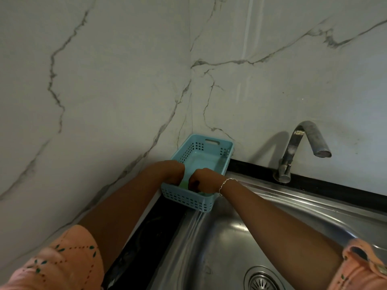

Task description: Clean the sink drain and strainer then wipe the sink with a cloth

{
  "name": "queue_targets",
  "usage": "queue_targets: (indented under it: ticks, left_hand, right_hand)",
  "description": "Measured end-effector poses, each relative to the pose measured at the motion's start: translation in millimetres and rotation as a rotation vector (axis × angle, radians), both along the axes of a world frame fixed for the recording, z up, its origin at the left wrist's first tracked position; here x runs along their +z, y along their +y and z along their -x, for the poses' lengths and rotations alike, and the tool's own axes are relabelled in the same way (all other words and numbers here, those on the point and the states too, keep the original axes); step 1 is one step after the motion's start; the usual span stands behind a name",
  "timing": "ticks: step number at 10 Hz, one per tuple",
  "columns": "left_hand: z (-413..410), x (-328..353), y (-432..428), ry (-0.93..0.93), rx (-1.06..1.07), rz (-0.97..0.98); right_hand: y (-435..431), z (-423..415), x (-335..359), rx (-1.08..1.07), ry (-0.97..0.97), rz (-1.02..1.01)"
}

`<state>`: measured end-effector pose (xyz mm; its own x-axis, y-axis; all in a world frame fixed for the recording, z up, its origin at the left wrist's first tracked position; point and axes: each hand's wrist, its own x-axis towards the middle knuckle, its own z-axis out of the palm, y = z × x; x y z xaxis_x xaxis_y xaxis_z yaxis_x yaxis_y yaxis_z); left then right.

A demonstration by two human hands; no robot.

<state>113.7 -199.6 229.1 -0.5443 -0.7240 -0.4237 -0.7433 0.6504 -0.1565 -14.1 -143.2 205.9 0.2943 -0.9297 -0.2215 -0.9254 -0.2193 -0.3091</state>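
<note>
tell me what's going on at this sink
A person has both hands in the blue basket in the corner beside the sink, left hand and right hand close together over a green thing. Whether they grip it is hidden. The strainer sits at the sink's bottom, and no water shows at the tap.

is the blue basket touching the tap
Apart. The head view shows the blue basket in the corner and the tap off to its right, with a bare stretch of black ledge between them.
</note>
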Motion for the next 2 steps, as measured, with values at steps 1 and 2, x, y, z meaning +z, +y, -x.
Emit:
queue_targets:
  ticks: [1, 2]
  left_hand:
    - [-4, 1, 14, 0.167, 0.049, 0.094]
    - [-3, -3, 24, 0.343, 0.076, 0.194]
  right_hand:
    - [14, 1, -2, -0.073, 0.033, 0.142]
    - [25, 5, -6, -0.169, 0.055, 0.288]
